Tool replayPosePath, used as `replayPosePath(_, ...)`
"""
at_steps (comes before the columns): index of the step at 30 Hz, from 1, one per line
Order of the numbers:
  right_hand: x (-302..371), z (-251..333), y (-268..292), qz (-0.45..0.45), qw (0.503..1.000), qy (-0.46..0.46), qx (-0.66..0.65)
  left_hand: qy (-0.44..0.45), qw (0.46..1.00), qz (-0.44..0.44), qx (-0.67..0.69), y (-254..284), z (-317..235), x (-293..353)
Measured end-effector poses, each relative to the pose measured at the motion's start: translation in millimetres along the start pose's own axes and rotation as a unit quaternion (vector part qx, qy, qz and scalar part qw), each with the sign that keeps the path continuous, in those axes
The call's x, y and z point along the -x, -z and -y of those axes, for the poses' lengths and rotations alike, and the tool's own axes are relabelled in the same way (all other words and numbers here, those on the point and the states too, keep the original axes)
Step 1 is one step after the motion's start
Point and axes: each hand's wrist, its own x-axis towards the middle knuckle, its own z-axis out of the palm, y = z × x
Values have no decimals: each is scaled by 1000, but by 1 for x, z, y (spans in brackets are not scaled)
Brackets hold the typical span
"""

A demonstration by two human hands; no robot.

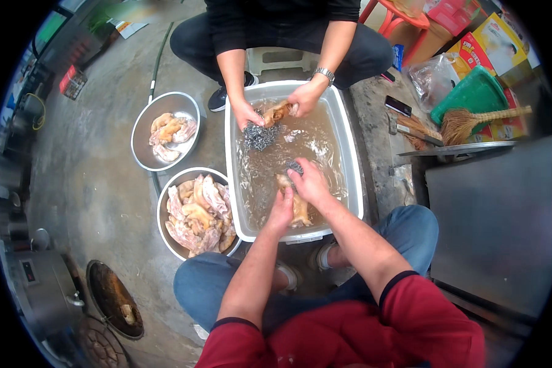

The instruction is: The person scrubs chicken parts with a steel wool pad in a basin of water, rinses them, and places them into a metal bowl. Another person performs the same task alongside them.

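Observation:
Over a white plastic tub (354,199) of murky water, my left hand (280,211) is closed around a pale brown pig's trotter (300,213). My right hand (311,185) grips a grey steel wool scourer (295,166), pressed against the upper end of that trotter. My fingers partly cover both. Across the tub a co-worker in dark clothes holds another trotter (278,114) in one hand (308,97) and a larger steel wool pad (260,137) in the other hand (245,114). Both pieces are at or just above the water.
Left of the tub stand a metal bowl (212,172) heaped with trotters and a farther bowl (135,144) with several pieces. A green hose (159,61) lies behind. On the right are a phone (398,106), a straw brush (463,124), a green basin (472,92) and a metal cabinet (490,214).

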Motion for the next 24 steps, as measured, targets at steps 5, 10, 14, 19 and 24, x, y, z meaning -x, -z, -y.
replayPosePath(5,50,8,-8,24,997,77,17,16,999,-18,29,20,-5,0)
replayPosePath(10,8,26,21,31,999,-23,-2,7,1000,28,-13,5,1,10)
replayPosePath(14,40,-9,4,46,996,39,-62,25,995,100,12,17,-22,15)
replayPosePath(19,12,1,24,66,995,18,-67,27,991,95,-87,-3,-37,31)
replayPosePath(24,12,2,22,76,995,39,-48,46,989,93,-109,0,-38,30)
